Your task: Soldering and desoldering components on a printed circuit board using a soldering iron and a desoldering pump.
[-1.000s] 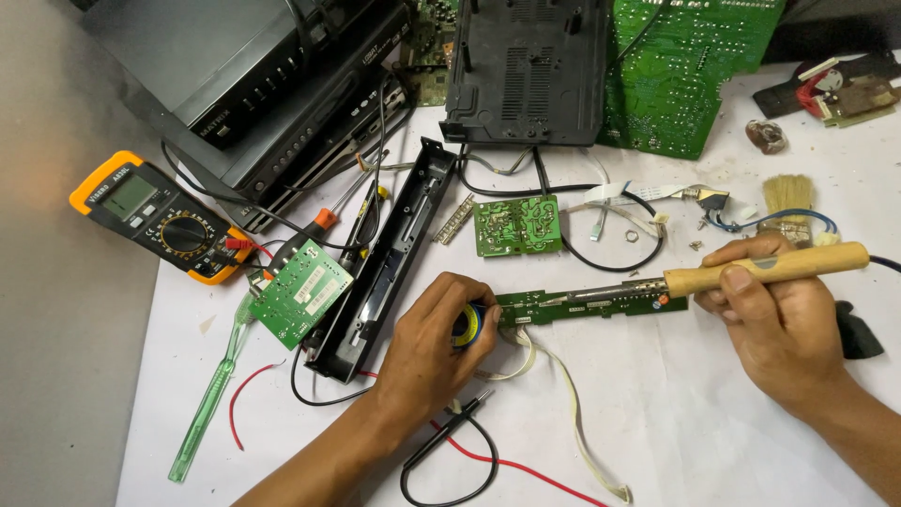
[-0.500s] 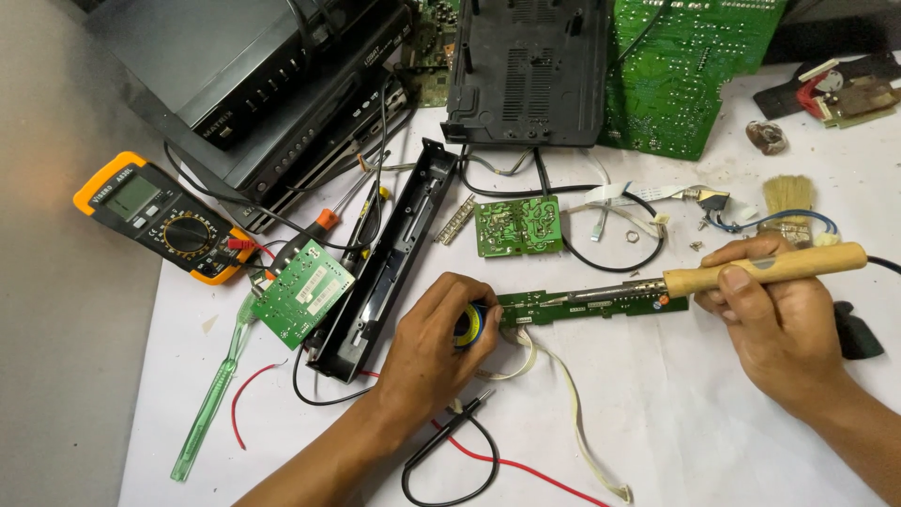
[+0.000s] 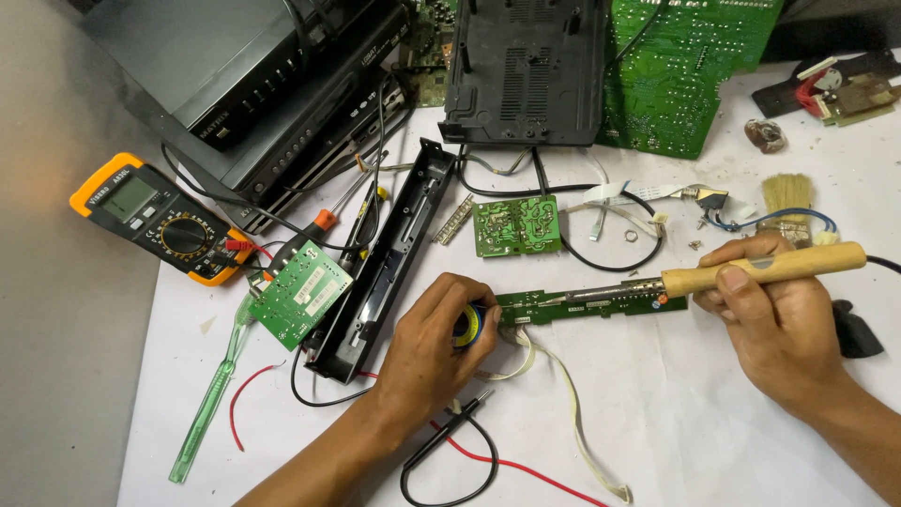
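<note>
**Ana:** Head view, looking down on a white-covered bench (image 3: 713, 432). What is the right hand doing?

**Ben:** The right hand (image 3: 784, 324) is closed around the wooden handle of a soldering iron (image 3: 713, 275), held nearly level. Its metal shaft lies over a long narrow green circuit board (image 3: 587, 305), with the tip near the board's left part.

**Ana:** And the left?

**Ben:** The left hand (image 3: 441, 352) is curled tight on a small round yellow and blue thing (image 3: 466, 324) at the board's left end. It may be a spool of solder, but the fingers hide most of it, so I cannot tell for sure.

**Ana:** Where exactly does the board sit?

**Ben:** Flat on the bench between the two hands, with pale ribbon wires (image 3: 563, 404) trailing from its left end toward the near edge.

**Ana:** What lies around it?

**Ben:** A black plastic front panel (image 3: 380, 268) runs diagonally just left of the left hand, and a small green board (image 3: 300, 293) leans against it. A yellow multimeter (image 3: 161, 218) sits far left, with a green toothbrush (image 3: 211, 399) below it. Behind the long board is a small square green board (image 3: 516, 225). A black probe (image 3: 455, 427) and a red wire (image 3: 507, 465) lie by the left wrist. A paintbrush (image 3: 786, 199) rests just beyond the right hand.
</note>
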